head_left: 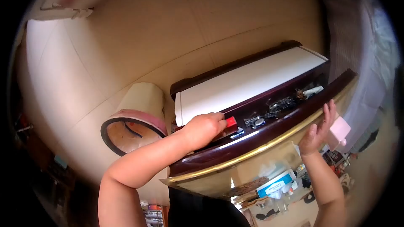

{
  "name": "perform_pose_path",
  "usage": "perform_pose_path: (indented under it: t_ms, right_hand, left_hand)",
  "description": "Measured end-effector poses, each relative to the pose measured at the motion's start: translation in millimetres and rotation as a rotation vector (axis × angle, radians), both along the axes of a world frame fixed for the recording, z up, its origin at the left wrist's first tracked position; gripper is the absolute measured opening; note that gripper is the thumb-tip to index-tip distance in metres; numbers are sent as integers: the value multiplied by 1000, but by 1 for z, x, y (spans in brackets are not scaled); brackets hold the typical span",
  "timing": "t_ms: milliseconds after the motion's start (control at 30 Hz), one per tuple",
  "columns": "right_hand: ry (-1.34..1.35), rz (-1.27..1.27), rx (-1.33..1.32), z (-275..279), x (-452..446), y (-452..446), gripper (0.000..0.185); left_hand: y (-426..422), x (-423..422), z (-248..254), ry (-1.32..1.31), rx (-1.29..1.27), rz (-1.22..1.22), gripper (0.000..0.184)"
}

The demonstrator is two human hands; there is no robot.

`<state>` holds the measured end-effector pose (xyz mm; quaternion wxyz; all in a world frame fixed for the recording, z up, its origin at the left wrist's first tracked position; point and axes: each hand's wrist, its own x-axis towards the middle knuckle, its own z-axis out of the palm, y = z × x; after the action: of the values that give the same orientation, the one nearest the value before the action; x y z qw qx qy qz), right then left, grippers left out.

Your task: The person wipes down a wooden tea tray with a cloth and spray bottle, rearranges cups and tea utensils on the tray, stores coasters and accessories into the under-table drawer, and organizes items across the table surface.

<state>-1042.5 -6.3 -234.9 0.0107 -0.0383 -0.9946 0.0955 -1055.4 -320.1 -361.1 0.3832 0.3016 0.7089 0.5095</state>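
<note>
A dark, glossy drawer with a gold edge stands pulled out from a cabinet with a white top. My left hand reaches into its near left end, fingers curled on a small red box. Beside that box lie a small blue-and-white item and a clear plastic packet. Farther right are a dark crinkled bundle and a white tube-like item. My right hand is at the drawer's right front edge, fingers stretched upward, with nothing visible in its palm.
Left of the cabinet, a round cream-and-pink bin lies tilted with its dark rim toward me. A pink box-like object is just beyond my right hand. A blue-and-white tissue box shows below the drawer front. A pale curtain hangs at right.
</note>
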Motion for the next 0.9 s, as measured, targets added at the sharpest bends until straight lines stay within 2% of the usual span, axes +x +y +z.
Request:
perform_pose_path:
  t_ms: [100, 167, 300, 400, 500, 633, 767, 833, 900]
  right_hand:
    - [14, -1, -9, -1, -1, 0, 60]
    - [32, 15, -11, 0, -2, 1, 58]
    - [55, -10, -45, -1, -1, 3, 53]
    - [82, -40, -82, 1, 1, 5, 50]
    - [121, -80, -145, 2, 3, 7, 49]
    - [206, -133, -196, -1, 7, 4, 46]
    - [431, -196, -305, -10, 13, 4, 29]
    - [572, -285, -497, -25, 15, 0, 21]
    - [662, -559, -741, -10, 26, -26, 22]
  left_hand:
    - [-1, -5, 1, 218, -74, -113, 19]
    - [-7, -10, 3, 162, -58, -45, 21]
    - [-19, -34, 35, -12, -220, 269, 14]
    - [-33, -31, 63, 101, -269, 531, 9]
    - [-34, -10, 118, 246, -307, 700, 7]
    - [-19, 67, 175, 205, -173, 706, 4]
    - [17, 158, 226, 209, -192, 376, 5]
    - [42, 199, 243, 88, -242, 304, 9]
    - [57, 245, 240, -127, -257, 335, 12]
